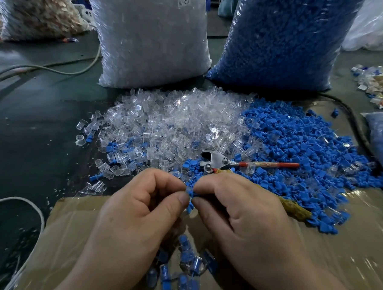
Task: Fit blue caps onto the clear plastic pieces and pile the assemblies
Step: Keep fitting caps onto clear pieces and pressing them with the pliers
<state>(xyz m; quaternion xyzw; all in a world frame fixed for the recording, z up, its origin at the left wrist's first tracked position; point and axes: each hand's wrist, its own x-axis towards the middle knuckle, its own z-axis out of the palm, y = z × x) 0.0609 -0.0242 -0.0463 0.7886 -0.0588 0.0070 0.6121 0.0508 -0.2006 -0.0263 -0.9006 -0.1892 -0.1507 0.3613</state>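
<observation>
Currently the left hand (138, 206) and the right hand (244, 214) are pressing together above the near edge of the worktop (31, 136). Each has its fingers curled, and thumb and forefinger are pinching one blue cap (191, 192) between the two hands. Whether a clear piece is sitting under it I cannot tell.

Directly below the hands, finished assemblies (186, 268) are lying in a loose pile on a cardboard sheet (71, 227) covering that near edge. Toward the middle of the worktop, a heap of clear plastic pieces (176, 122) is spreading on the left, touching a heap of loose blue caps (296, 150) on the right. Red-handled pliers (220, 163) are lying where the two heaps are meeting. Along the far edge, a bag of clear pieces (152, 36) and a bag of blue caps (280, 38) are standing upright, side by side.
</observation>
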